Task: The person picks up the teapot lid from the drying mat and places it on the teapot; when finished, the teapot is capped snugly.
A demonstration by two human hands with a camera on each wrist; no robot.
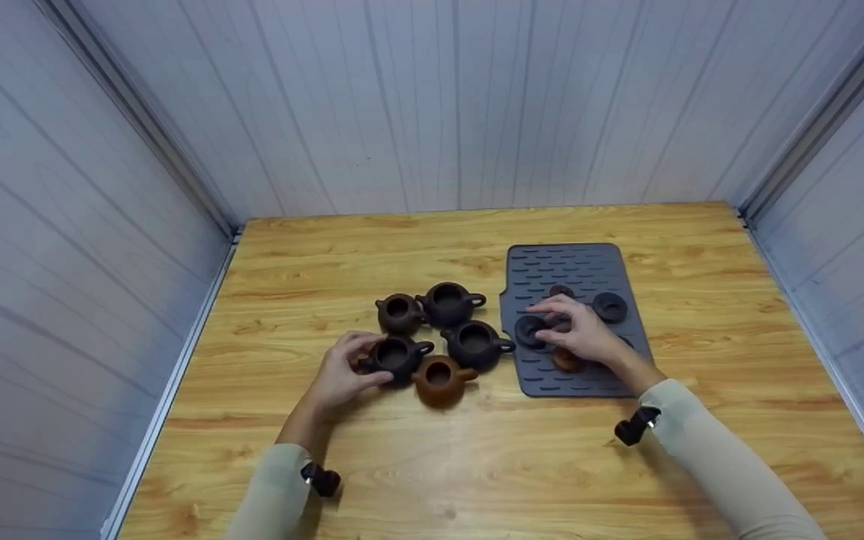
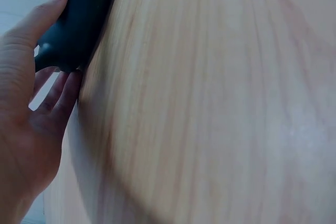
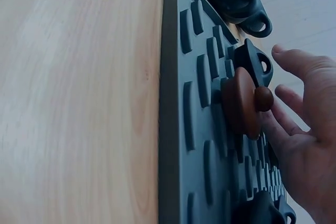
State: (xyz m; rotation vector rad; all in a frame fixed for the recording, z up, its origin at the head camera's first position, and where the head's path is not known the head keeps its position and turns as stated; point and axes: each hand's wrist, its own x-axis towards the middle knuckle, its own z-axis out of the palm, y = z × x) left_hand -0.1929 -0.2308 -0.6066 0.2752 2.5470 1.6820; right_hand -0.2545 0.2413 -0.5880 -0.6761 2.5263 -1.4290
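In the head view my left hand curls round a small black teapot without a lid, thumb on the near side and fingers at the spout side. In the left wrist view the thumb presses the body of this teapot, and the fingers lie below its spout. My right hand hovers over the grey drying mat, thumb and fingers parted over a black lid with a looped knob. In the right wrist view an orange-brown lid with a round knob lies next to the fingers.
Beside the held teapot stand two more black teapots, a dark brown teapot and an orange-brown teapot, all lidless. On the grey mat lie another black lid and a small brown lid. White panels enclose the wooden table.
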